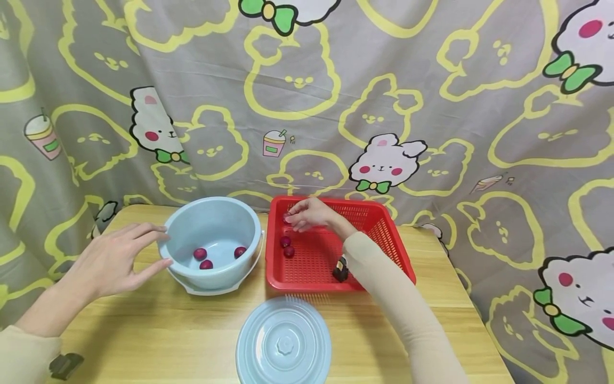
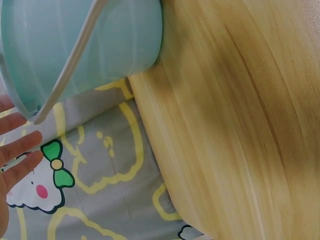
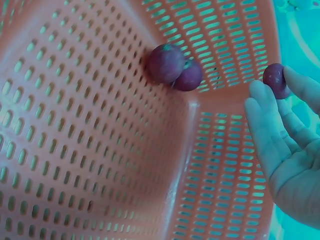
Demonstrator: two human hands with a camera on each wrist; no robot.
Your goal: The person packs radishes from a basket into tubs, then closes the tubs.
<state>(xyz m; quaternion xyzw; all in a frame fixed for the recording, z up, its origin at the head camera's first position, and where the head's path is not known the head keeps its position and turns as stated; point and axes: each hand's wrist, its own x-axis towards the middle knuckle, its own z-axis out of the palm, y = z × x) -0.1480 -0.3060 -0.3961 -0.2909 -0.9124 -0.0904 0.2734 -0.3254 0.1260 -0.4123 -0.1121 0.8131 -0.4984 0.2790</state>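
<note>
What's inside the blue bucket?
Three small round red things lie at the bottom of the blue bucket. Its near side covers part of the bottom, so I can't tell whether anything else hides there.

Right hand pinches a dark round fruit.
Two more fruits, touching, near corner of slotted reddish basket.
</note>
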